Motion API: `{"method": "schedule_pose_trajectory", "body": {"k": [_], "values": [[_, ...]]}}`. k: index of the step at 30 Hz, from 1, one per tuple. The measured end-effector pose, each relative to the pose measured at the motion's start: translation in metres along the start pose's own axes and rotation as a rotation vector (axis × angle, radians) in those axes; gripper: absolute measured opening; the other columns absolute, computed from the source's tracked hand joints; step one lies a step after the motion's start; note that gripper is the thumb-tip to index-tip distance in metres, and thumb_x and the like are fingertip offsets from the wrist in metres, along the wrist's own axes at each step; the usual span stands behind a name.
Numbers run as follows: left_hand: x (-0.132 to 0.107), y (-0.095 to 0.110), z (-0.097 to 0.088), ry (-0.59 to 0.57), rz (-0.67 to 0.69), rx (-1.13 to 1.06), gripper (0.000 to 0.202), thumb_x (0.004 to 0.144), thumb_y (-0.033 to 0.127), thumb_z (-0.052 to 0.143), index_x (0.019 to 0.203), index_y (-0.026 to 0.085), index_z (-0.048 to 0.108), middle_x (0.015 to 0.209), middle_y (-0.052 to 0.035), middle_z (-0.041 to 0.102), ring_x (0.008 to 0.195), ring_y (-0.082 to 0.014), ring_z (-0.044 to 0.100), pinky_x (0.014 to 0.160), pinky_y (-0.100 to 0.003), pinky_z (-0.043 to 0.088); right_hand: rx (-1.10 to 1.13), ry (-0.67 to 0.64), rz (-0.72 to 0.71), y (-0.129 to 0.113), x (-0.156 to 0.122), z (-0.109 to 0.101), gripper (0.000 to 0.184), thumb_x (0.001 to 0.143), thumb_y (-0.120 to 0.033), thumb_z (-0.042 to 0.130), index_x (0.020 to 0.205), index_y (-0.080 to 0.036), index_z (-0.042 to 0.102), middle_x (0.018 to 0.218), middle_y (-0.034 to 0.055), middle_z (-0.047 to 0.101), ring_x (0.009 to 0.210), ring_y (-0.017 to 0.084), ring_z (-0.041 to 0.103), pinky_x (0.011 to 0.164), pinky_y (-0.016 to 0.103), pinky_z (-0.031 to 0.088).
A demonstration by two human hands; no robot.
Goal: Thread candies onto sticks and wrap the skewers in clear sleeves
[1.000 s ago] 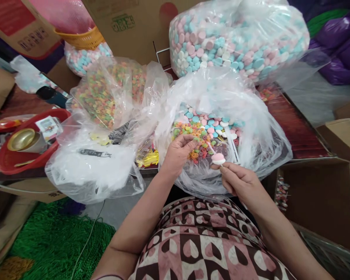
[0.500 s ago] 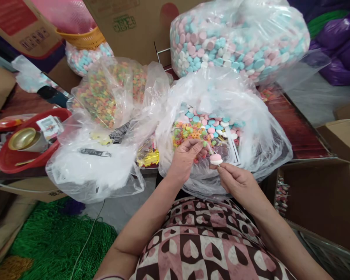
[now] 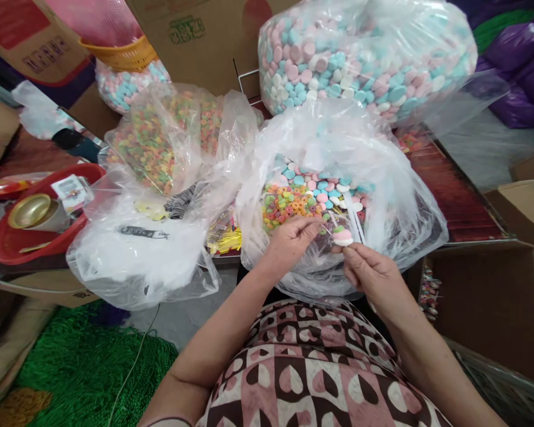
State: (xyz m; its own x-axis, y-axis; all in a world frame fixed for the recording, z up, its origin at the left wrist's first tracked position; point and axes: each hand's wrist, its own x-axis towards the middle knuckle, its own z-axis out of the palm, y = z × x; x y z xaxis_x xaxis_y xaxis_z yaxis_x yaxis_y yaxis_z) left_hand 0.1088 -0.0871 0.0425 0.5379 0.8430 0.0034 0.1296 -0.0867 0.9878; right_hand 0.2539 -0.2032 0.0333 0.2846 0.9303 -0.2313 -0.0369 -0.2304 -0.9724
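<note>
My right hand (image 3: 368,274) pinches a thin stick that carries a pink and white marshmallow disc (image 3: 342,237) with a green ring on top. Just to its left, my left hand (image 3: 290,240) is closed in a pinch close to the disc; what it holds is too small to name. Both hands hover over an open clear plastic bag (image 3: 396,196) that holds coloured candy rings (image 3: 285,204) on the left and pastel marshmallow discs (image 3: 324,184) at the back.
A large sealed bag of pastel discs (image 3: 365,56) stands behind. A bag of coloured rings (image 3: 160,142) lies at the left, with a red basin (image 3: 9,249) and gold tin (image 3: 29,212) beyond. An open cardboard box (image 3: 493,296) sits at the right.
My right hand moved the stick slightly up and right. A green ring now sits on the pink disc. My left hand shifted right, off the ring pile, towards the disc.
</note>
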Motion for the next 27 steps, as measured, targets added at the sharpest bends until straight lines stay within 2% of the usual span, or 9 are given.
{"method": "schedule_pose_trajectory", "body": {"k": [3,5,7,9,12,15,18,21,27], "values": [[0.017,0.001,-0.008,0.104,0.218,0.592,0.022,0.093,0.024,0.057,0.106,0.019,0.074,0.1,-0.0087,0.069,0.1,-0.0235,0.061,0.093,-0.037,0.046,0.096,0.104,-0.005,-0.006,0.001,-0.003,0.033,0.091,-0.051,0.06,0.093,-0.019,0.067,0.047,-0.0072,0.038,0.044,0.008,0.028,0.044,0.024,0.018],[0.027,-0.002,-0.008,0.086,0.262,0.916,0.021,0.093,0.02,0.056,0.104,0.019,0.075,0.096,-0.0097,0.068,0.099,-0.0265,0.06,0.092,-0.041,0.044,0.117,0.125,-0.005,-0.009,0.001,-0.004,0.032,0.091,-0.05,0.06,0.092,-0.019,0.067,0.046,-0.0073,0.038,0.043,0.008,0.028,0.044,0.024,0.017],[0.033,-0.005,-0.006,0.049,0.271,1.086,0.02,0.093,0.021,0.056,0.097,0.019,0.075,0.093,-0.0105,0.067,0.097,-0.0281,0.059,0.09,-0.043,0.044,0.118,0.118,0.007,-0.01,0.0,-0.004,0.031,0.091,-0.05,0.06,0.093,-0.019,0.067,0.046,-0.0071,0.039,0.043,0.008,0.028,0.044,0.024,0.018],[0.034,-0.009,-0.005,0.048,0.29,1.098,0.019,0.093,0.022,0.056,0.089,0.019,0.074,0.093,-0.0111,0.067,0.097,-0.0283,0.059,0.089,-0.043,0.044,0.107,0.105,0.019,-0.008,-0.001,-0.003,0.032,0.092,-0.05,0.059,0.094,-0.019,0.067,0.047,-0.0072,0.039,0.043,0.008,0.029,0.044,0.024,0.018],[0.031,-0.01,-0.007,0.106,0.279,0.812,0.014,0.091,0.018,0.058,0.083,0.019,0.07,0.094,-0.009,0.068,0.097,-0.0249,0.059,0.09,-0.04,0.044,0.055,0.072,0.025,-0.005,-0.003,-0.001,0.034,0.091,-0.051,0.058,0.094,-0.019,0.068,0.047,-0.007,0.039,0.043,0.009,0.029,0.044,0.024,0.02],[0.027,-0.007,-0.009,0.158,0.102,0.181,0.003,0.086,0.022,0.065,0.085,0.019,0.066,0.085,-0.0029,0.068,0.084,-0.0175,0.062,0.081,-0.032,0.048,-0.025,-0.01,0.028,-0.004,-0.003,0.002,0.039,0.09,-0.055,0.056,0.093,-0.018,0.068,0.047,-0.0066,0.039,0.043,0.01,0.031,0.044,0.025,0.021],[0.022,-0.003,-0.005,0.155,-0.081,-0.33,0.021,0.076,0.034,0.076,0.081,0.019,0.063,0.073,0.0017,0.065,0.068,-0.0119,0.06,0.069,-0.026,0.048,-0.07,-0.07,0.022,-0.005,-0.001,0.006,0.044,0.089,-0.058,0.056,0.094,-0.016,0.067,0.047,-0.0068,0.039,0.043,0.01,0.032,0.044,0.025,0.021],[0.018,0.0,0.001,0.156,-0.117,-0.464,0.029,0.067,0.036,0.084,0.077,0.018,0.063,0.07,0.0033,0.064,0.062,-0.0092,0.058,0.063,-0.023,0.047,-0.088,-0.083,0.015,-0.006,0.0,0.009,0.045,0.089,-0.058,0.056,0.094,-0.015,0.067,0.047,-0.007,0.039,0.043,0.009,0.032,0.044,0.024,0.021],[0.014,0.0,0.004,0.183,-0.093,-0.425,0.027,0.07,0.037,0.083,0.076,0.019,0.063,0.066,0.0042,0.061,0.062,-0.0092,0.057,0.062,-0.023,0.045,-0.112,-0.071,0.024,-0.006,-0.001,0.01,0.044,0.088,-0.059,0.057,0.092,-0.016,0.067,0.047,-0.0063,0.04,0.043,0.01,0.034,0.044,0.024,0.022]]}}
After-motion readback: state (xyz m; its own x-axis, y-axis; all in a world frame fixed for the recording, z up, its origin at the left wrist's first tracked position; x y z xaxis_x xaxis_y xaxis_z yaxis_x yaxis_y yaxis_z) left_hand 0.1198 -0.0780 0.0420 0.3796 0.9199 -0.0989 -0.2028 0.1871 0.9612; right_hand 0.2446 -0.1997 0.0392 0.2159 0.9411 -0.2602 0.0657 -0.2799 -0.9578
